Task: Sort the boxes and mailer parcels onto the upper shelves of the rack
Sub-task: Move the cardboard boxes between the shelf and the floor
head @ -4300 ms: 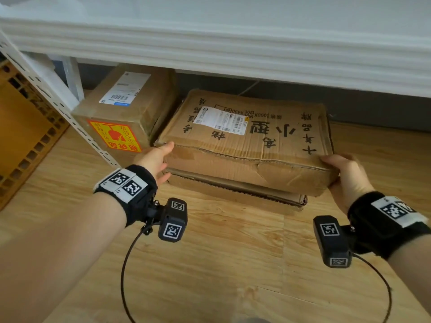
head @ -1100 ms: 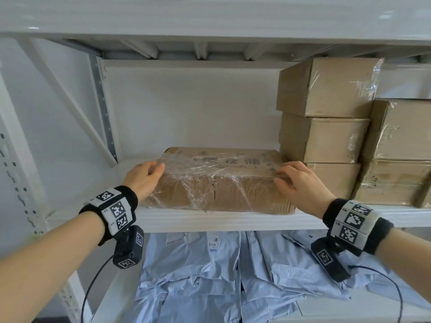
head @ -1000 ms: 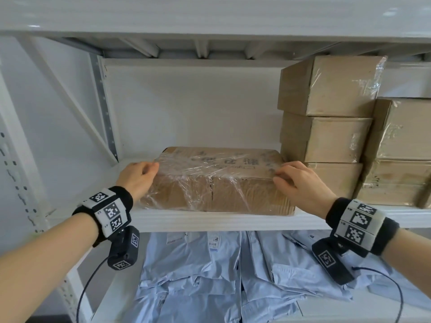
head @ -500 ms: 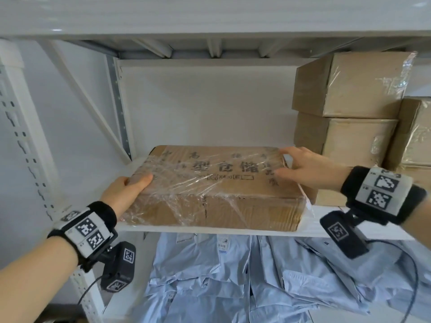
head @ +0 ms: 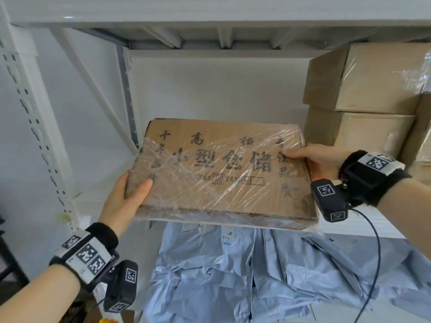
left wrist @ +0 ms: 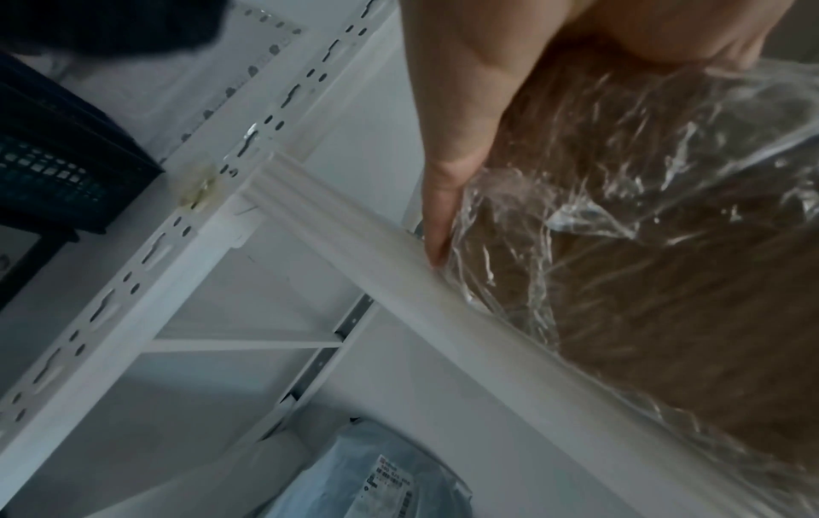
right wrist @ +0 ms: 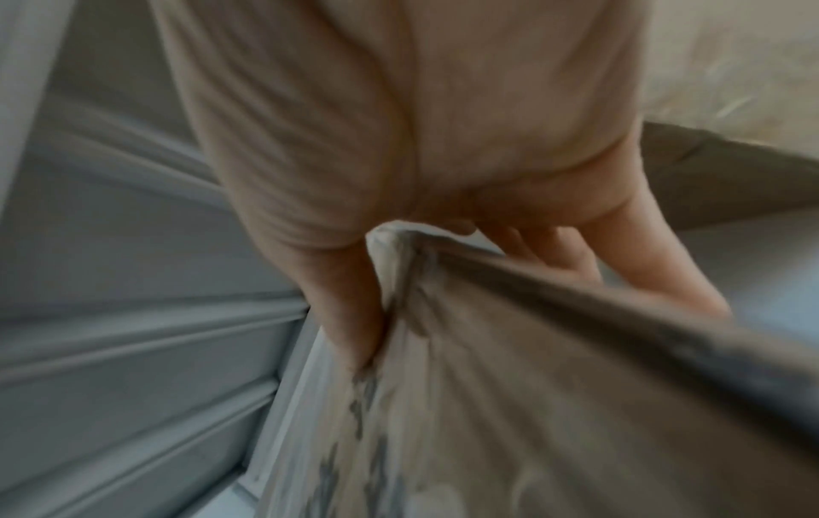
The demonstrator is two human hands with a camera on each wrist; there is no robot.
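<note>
A flat cardboard box wrapped in clear film, with black printed characters on top, is tilted toward me, its front edge hanging over the white shelf. My left hand grips its front left corner, thumb on top and fingers underneath. My right hand grips the right edge, thumb on the top face. In the left wrist view the left hand holds the film-covered box just above the shelf beam. The blurred right wrist view shows the right hand clamped on the box edge.
Film-wrapped cardboard boxes are stacked at the right of the same shelf, close to my right hand. Blue mailer parcels cover the shelf below. A perforated rack upright stands at the left. A black crate sits beyond it.
The box lay flat on the shelf a second ago; it has since come forward over the front edge and tilted toward me. Both hands shifted from resting on it to gripping its sides.
</note>
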